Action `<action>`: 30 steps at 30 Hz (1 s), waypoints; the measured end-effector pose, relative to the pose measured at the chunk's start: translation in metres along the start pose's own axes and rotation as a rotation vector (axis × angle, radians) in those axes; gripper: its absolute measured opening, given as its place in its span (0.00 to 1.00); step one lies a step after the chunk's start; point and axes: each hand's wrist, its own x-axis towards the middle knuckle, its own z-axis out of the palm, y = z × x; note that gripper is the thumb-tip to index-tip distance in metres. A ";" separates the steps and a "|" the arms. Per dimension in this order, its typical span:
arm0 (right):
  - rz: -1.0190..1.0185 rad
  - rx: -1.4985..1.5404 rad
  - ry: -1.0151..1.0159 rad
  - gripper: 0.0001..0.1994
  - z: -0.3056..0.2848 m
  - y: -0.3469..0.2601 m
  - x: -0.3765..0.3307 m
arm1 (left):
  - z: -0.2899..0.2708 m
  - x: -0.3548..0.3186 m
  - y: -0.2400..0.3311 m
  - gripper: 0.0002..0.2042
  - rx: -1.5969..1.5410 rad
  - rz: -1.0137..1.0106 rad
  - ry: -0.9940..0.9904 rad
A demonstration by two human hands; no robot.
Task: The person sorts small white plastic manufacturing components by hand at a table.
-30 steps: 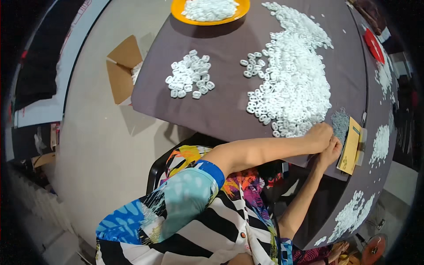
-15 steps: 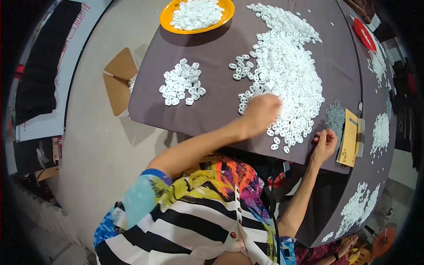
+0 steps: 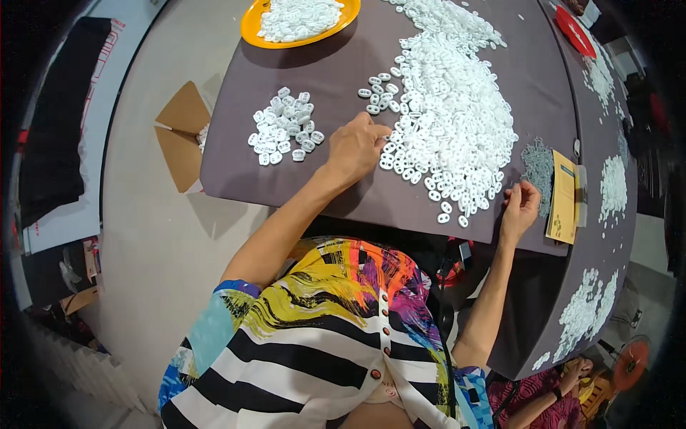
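My left hand (image 3: 355, 151) is at the left edge of a big heap of small white oval plastic pieces with two holes (image 3: 457, 107). Its fingers are curled together, their tips against the outermost pieces; whatever they pinch is hidden. By the table's front edge, my right hand (image 3: 522, 204) is closed in a pinch beside a tangled pile of thin grey pieces (image 3: 537, 168). Anything between those fingertips is too small to make out. Further left lies a smaller pile of white pieces with dark marks (image 3: 282, 129), apart from the heap.
An orange-yellow dish (image 3: 250, 30) of white pieces stands at the far left of the dark-clothed table (image 3: 236, 171). A yellow card box (image 3: 563, 196) lies right of the grey pile. An open cardboard box (image 3: 175, 154) is left of the table. Another person's arm (image 3: 539, 407) shows at lower right.
My left hand has moved left and a little away from me, from over the heap's near part to its left edge. My right hand stays pinched beside the grey pile. The whole view has shifted slightly.
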 end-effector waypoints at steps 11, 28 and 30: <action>-0.097 -0.095 0.021 0.05 0.000 -0.012 -0.007 | -0.011 -0.002 0.000 0.06 -0.677 -0.327 -0.089; 0.196 0.474 -0.416 0.06 0.082 -0.114 -0.097 | -0.012 -0.046 0.064 0.09 -1.311 -0.494 -0.366; 0.201 0.471 -0.426 0.06 0.082 -0.112 -0.098 | -0.013 -0.046 0.065 0.09 -1.286 -0.476 -0.355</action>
